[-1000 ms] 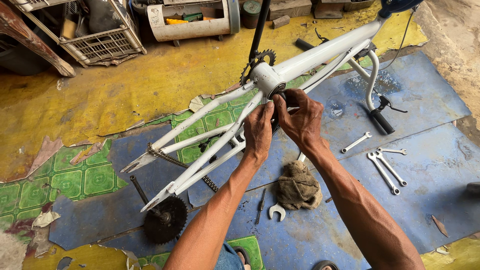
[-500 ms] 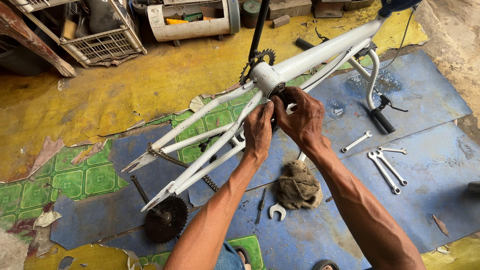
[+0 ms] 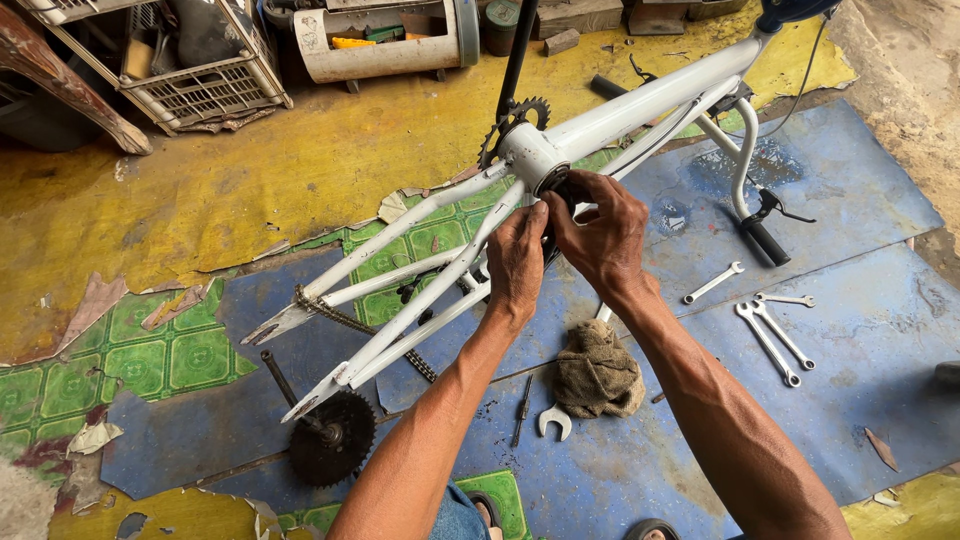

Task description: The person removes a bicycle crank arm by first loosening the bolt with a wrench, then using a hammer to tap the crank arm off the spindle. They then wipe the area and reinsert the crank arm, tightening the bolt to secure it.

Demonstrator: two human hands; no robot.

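At the bottom bracket of the upturned white metal bicycle frame (image 3: pixel 620 110), both hands have crept closer since before: left hand (image 3: pixel 517 262) pinching, right hand (image 3: pixel 603 232) clasping the shell. Frame's length runs lower-left to upper-right across the blue floor mat (image 3: pixel 850 200).

Glossy white-painted metal bike frame (image 3: pixel 430 280); rough brown cloth rag (image 3: pixel 597 368); bare steel wrenches (image 3: pixel 770 330).

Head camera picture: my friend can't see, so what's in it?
Two bare hands, left hand and right hand, meet at the round hub of a white bicycle frame lying on a blue mat. Spanners and a brown rag lie nearby.
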